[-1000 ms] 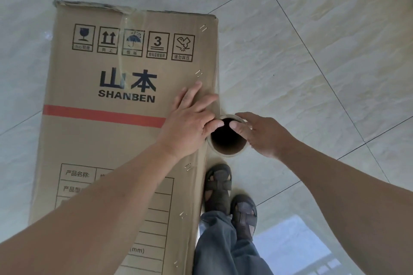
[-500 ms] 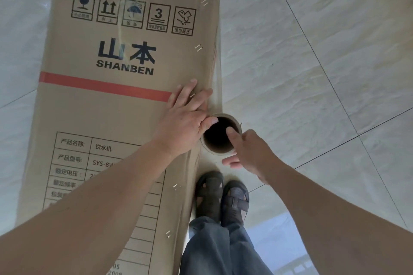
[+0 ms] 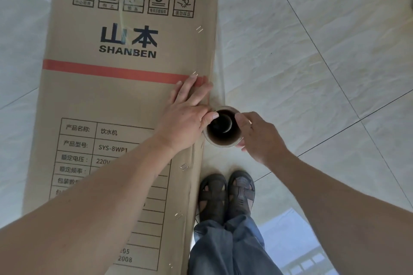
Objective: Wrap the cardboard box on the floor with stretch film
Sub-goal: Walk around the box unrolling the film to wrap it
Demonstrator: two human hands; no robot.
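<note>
Cardboard box point(image 3: 111, 100) lies flat on the floor point(image 3: 312, 56), long axis running away from the person. Stretch film roll point(image 3: 223, 128) stands upright at its right edge. Left hand point(image 3: 185, 116) presses flat, fingers extended; right hand point(image 3: 261, 136) grips the roll.

L hand point(image 3: 185, 118) flat on cardboard box point(image 3: 116, 96), thumb on film roll point(image 3: 223, 128); R hand point(image 3: 259, 136) grips roll's rim.

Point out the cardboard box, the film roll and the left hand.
cardboard box point(image 3: 107, 96), head view, bare top face below the red stripe
film roll point(image 3: 223, 143), head view, near rim of its cardboard core
left hand point(image 3: 185, 118), head view, back of the hand
</note>
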